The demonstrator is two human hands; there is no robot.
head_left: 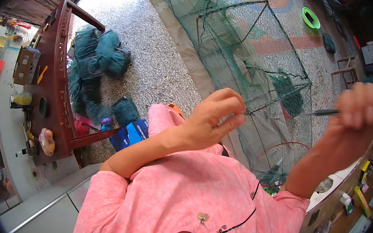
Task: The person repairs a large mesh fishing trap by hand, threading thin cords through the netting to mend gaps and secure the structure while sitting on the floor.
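Note:
My left hand (211, 121) is raised in front of my chest with its fingers curled and the thumb against them. It is at the near corner of a green net cage (288, 41) with a dark rectangular frame; what the fingertips pinch is hidden. Off to the right, my right hand (361, 107) is lifted and closed round a thin, dark, pointed netting needle (325, 112). The needle's tip points left toward the netting, and its other end sticks out past my fingers. Below the cage's near end, a red hoop (279, 143) shows in the mesh.
Bundles of green netting (106, 56) lie on the speckled floor at left, by a reddish-brown wooden bench (58, 66). A blue box (132, 134) sits near my knee. At far right are a green basin (311, 18), a wooden stool (347, 69) and a cluttered surface (336, 228).

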